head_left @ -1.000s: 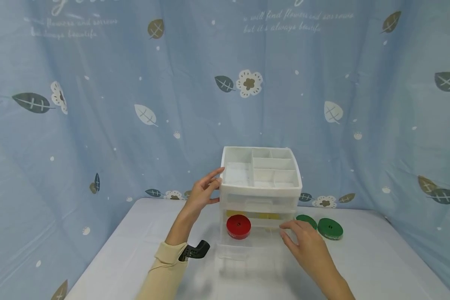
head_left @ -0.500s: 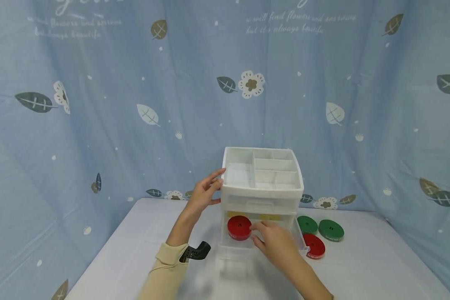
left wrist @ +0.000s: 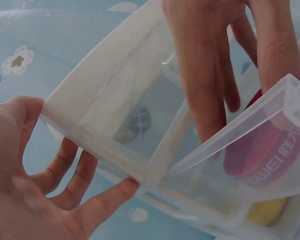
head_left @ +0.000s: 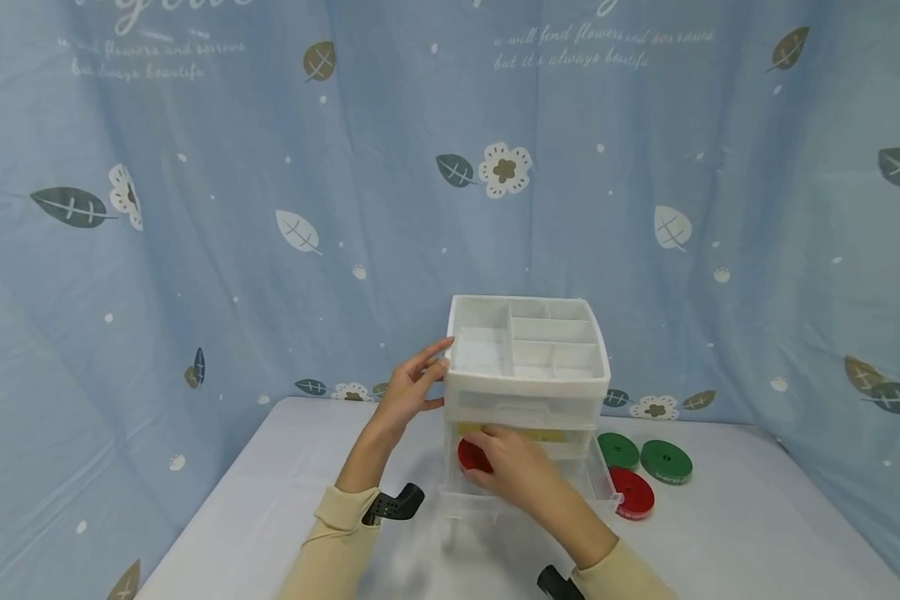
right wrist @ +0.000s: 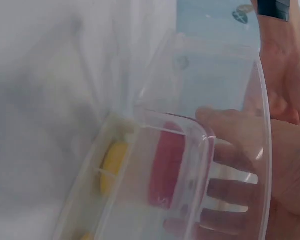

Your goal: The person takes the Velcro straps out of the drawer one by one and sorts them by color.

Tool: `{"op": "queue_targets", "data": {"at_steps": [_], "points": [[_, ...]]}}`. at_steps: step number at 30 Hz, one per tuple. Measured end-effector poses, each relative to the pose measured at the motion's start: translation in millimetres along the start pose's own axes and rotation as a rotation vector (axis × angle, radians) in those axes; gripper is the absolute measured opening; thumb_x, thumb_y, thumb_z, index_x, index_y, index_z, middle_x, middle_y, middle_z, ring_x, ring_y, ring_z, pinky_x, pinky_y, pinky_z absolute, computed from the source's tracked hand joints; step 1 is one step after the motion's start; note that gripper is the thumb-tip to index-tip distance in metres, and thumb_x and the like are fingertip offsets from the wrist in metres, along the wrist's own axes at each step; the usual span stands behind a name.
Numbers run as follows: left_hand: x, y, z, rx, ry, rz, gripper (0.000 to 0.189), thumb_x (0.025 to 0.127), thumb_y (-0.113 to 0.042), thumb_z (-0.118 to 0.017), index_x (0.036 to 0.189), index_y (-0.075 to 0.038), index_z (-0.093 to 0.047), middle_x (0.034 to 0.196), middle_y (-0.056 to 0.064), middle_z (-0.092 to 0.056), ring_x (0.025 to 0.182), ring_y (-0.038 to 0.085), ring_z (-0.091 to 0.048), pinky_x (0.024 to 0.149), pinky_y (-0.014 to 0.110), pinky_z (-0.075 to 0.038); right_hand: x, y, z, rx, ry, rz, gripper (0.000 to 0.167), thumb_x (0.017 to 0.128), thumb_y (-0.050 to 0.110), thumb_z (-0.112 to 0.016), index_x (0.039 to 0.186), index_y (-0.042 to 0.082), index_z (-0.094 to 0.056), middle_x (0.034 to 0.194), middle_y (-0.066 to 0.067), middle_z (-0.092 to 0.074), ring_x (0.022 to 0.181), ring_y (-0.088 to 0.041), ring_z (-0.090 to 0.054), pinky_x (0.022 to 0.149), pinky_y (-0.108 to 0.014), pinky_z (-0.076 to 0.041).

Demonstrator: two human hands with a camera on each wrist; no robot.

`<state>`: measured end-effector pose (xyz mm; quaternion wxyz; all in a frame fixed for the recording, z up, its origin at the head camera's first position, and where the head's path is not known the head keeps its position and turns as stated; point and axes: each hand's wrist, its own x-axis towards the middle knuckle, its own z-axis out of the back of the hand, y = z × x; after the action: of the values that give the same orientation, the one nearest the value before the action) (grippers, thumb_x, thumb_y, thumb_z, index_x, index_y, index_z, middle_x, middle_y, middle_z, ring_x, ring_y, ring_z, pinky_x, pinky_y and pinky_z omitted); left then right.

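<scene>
A small white drawer unit [head_left: 528, 400] stands on the table, a clear drawer [head_left: 588, 475] pulled out from below its top drawer. Inside that drawer is a red tape roll [head_left: 471, 456], its printed edge showing in the left wrist view. My right hand [head_left: 521, 467] reaches over the drawer front and grips the roll between thumb and fingers. With spread, fairly straight fingers, my left hand [head_left: 408, 387] rests against the unit's left side near its top edge. Yellow rolls [right wrist: 113, 167] show through clear plastic in the right wrist view.
Right of the unit lie two green tape rolls [head_left: 666, 462] and another red tape roll [head_left: 633, 493]. The unit's top tray [head_left: 480, 350] has several compartments. A blue patterned curtain [head_left: 375, 208] hangs behind the white table [head_left: 270, 467].
My right hand has moved left from the drawer's right side to the red tape roll inside and taken hold of it. My left hand stays against the unit.
</scene>
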<state>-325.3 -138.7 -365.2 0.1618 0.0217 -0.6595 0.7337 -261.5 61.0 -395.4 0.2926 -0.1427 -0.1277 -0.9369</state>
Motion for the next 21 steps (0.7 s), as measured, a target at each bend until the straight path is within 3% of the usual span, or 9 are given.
{"op": "queue_targets", "data": {"at_steps": [5, 9, 21], "points": [[1.4, -0.8, -0.3, -0.007, 0.002, 0.002, 0.038, 0.099, -0.044, -0.056, 0.136, -0.048, -0.052, 0.129, 0.007, -0.055, 0.123, 0.024, -0.056, 0.093, 0.050, -0.056, 7.1, 1, -1, -0.045, 0.044, 0.035, 0.037, 0.085, 0.032, -0.077, 0.116, 0.012, -0.070, 0.100, -0.003, -0.067, 0.083, -0.016, -0.059, 0.071, -0.032, -0.054], [1.7, 0.0, -0.3, -0.012, 0.000, 0.004, 0.038, 0.099, -0.043, -0.056, 0.136, -0.047, -0.052, 0.128, 0.008, -0.055, 0.122, 0.024, -0.056, 0.093, 0.051, -0.056, 11.2, 2, -3, -0.065, 0.107, 0.036, 0.034, 0.089, 0.031, -0.073, 0.118, 0.015, -0.069, 0.104, -0.006, -0.066, 0.086, -0.019, -0.060, 0.074, -0.034, -0.055], [2.3, 0.7, -0.3, -0.005, 0.002, 0.012, 0.038, 0.098, -0.046, -0.057, 0.136, -0.048, -0.052, 0.130, 0.006, -0.053, 0.123, 0.023, -0.055, 0.093, 0.050, -0.056, 18.7, 5, 9, -0.053, 0.241, 0.026, 0.024, 0.082, 0.025, -0.080, 0.104, 0.015, -0.076, 0.093, 0.000, -0.070, 0.083, -0.015, -0.058, 0.075, -0.031, -0.054]]}}
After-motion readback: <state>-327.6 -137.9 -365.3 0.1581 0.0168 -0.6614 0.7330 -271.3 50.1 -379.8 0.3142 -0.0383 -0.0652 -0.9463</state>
